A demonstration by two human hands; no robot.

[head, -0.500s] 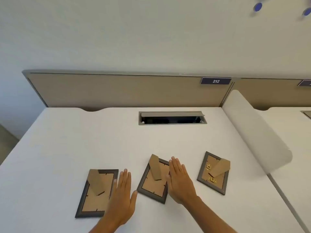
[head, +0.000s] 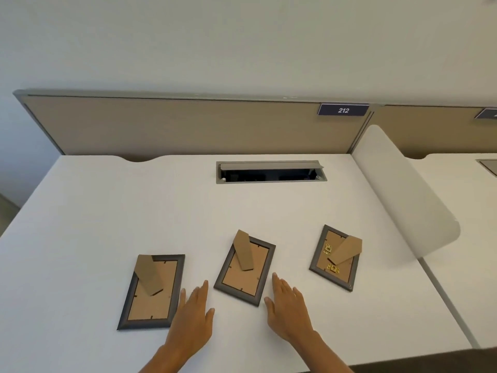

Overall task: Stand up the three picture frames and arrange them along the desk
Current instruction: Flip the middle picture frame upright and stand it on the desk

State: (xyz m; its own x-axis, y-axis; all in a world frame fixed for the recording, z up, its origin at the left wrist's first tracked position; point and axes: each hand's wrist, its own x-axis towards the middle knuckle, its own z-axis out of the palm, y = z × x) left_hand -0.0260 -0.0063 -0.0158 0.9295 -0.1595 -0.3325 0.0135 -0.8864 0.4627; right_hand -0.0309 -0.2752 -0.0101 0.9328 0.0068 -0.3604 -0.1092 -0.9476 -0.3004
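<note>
Since before: right hand (head: pixel 289 309) has slid off the middle frame (head: pixel 245 267), toward 3 o'clock.
Hands: left hand (head: pixel 192 319) too — both flat, fingers spread, holding nothing.
Contact: perhaps resting on the table (head: pixel 107 211).
Room: bare toward 12 o'clock.

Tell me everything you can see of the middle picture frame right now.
The middle picture frame lies face down on the white desk, tilted slightly clockwise. Its border is dark grey, its backing brown board, with a brown easel leg lying along the upper back and overhanging the top edge. The left hand and right hand flank its near corners, open, not clearly touching it.
</note>
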